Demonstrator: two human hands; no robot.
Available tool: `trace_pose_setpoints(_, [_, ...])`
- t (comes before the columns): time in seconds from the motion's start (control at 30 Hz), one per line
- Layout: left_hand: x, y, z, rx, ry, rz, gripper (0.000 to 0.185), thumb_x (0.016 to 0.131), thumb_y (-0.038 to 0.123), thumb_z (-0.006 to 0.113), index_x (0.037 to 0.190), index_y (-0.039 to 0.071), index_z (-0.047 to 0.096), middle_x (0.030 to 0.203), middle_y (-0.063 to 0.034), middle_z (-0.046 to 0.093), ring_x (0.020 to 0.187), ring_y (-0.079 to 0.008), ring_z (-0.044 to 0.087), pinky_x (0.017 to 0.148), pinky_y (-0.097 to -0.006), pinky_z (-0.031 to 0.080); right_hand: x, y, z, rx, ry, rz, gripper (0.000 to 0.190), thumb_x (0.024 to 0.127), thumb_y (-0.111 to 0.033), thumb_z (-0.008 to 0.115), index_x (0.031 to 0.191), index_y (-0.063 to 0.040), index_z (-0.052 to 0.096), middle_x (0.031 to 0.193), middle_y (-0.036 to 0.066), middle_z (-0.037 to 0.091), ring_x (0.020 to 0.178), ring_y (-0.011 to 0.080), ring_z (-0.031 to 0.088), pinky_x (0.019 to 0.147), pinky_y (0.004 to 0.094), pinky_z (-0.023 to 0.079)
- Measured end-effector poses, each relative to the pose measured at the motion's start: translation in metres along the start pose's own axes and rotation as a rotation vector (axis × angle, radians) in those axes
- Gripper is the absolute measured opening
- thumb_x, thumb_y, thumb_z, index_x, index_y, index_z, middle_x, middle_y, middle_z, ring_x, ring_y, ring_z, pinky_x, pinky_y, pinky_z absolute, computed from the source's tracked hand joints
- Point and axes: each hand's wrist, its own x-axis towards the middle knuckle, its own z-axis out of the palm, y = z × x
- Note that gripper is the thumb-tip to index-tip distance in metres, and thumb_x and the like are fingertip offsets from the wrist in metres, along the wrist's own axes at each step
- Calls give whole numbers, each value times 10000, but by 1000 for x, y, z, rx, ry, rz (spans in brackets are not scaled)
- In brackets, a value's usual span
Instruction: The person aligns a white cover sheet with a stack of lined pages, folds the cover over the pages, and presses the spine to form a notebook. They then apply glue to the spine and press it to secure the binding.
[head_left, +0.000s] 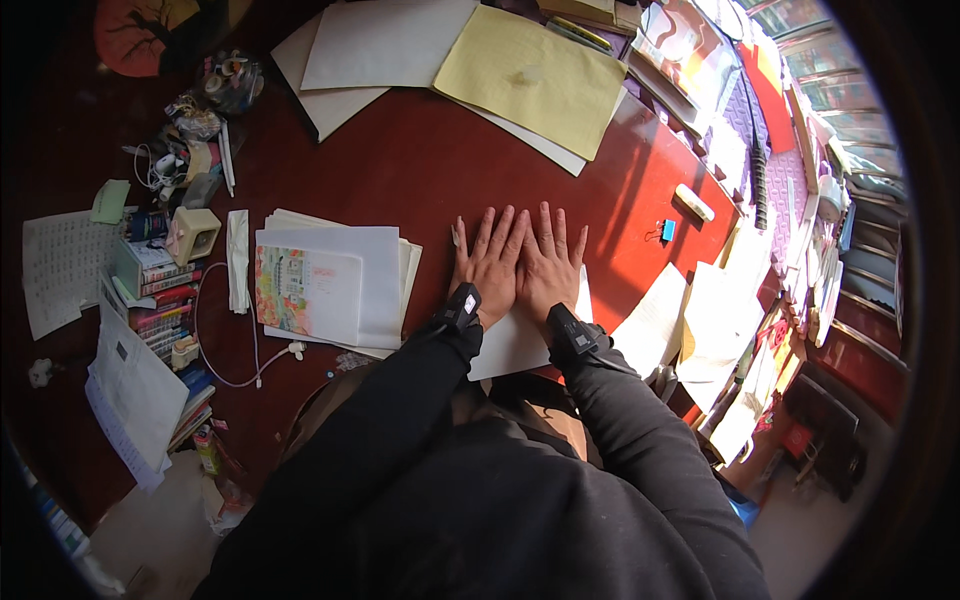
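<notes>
My left hand (491, 259) rests palm down over the red-brown desktop (360, 169), its fingers apart. Beside it lies my right hand (551, 262), also flat with spread fingers; the two index fingers meet near their tips. Neither hand grips anything. A white sheet of paper (510, 349) shows under my wrists, partly hidden by hands and sleeves. Left of my hands is a stack of papers (380, 281), topped by a card with a colourful printed edge (300, 292). Each wrist wears a small black device.
Yellowish paper (525, 75) and white sheets (386, 45) lie at the back. A blue binder clip (667, 230) and a white eraser-like block (694, 202) sit at right, near loose papers (652, 311). Stacked books (161, 315), a white cable (225, 382) and a cluttered jar (231, 81) stand left.
</notes>
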Motion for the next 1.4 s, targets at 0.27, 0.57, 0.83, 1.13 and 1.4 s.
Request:
trace_pose_setpoints(0.27, [0,-5,5,-156,43,28,606,971,164,516,1554,139,352,1603,-82,353,1493,-333,285,1218,-583,150,-2,1,-1,57,42,-37,616,919,-215,537,1523,-172,427,1621,104,321,1512,317,256,1225,584,44])
trace_pose_setpoints(0.57, [-18,-22,-5,123,-57,-42,752,926,160,586,1597,166,247,1670,-83,193,1535,-341,160,1203,-636,4,-3,2,-3,109,82,-62,698,850,-184,590,1525,-152,414,1605,114,340,1501,317,276,1221,598,80])
trace_pose_setpoints(0.83, [-14,-24,-13,108,-64,-50,722,950,153,557,1598,150,239,1669,-102,186,1535,-350,154,1213,-611,6,2,6,-6,26,107,-21,653,925,-357,581,1530,-181,413,1624,104,303,1520,302,224,1217,611,48])
trace_pose_setpoints(1.13, [-14,-22,-10,129,-79,-46,732,944,122,547,1601,148,224,1667,-101,195,1536,-345,155,1216,-611,12,1,20,-14,80,74,19,702,909,-501,599,1532,-232,419,1628,62,305,1526,288,210,1201,650,41])
trace_pose_setpoints(1.4, [-16,-28,-5,111,-84,-55,721,945,144,549,1596,149,239,1657,-114,224,1532,-346,173,1215,-616,10,0,23,-10,67,87,-19,735,911,-520,583,1544,-200,389,1627,89,299,1521,313,213,1211,636,35])
